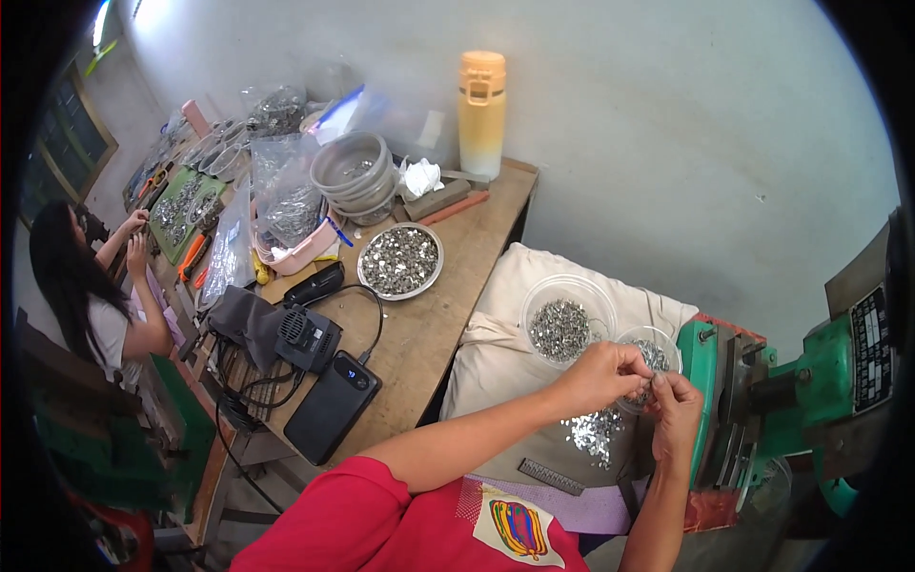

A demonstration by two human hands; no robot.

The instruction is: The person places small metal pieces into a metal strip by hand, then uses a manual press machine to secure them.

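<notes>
My left hand [604, 376] and my right hand [675, 408] meet over the right side of the cloth-covered surface, fingertips pinched close together. Whatever sits between the fingers is too small to make out. Just beyond them stands a small clear tub [670, 341] of silvery metal bits, partly hidden by my hands. To its left is a larger clear tub [537, 289] holding a heap of small metal pieces [560, 330]. Below my left hand lies a loose pile of shiny flat metal bits [596, 437]. Nearer my body is a short dark metal strip [551, 477].
A green machine [701, 381] stands close on the right. Leftward, the wooden table [429, 329] bears a bowl of metal pieces [400, 262], stacked tubs [355, 176], a black power bank [334, 408] with cables, and a yellow flask [481, 114]. Another person [91, 296] works at far left.
</notes>
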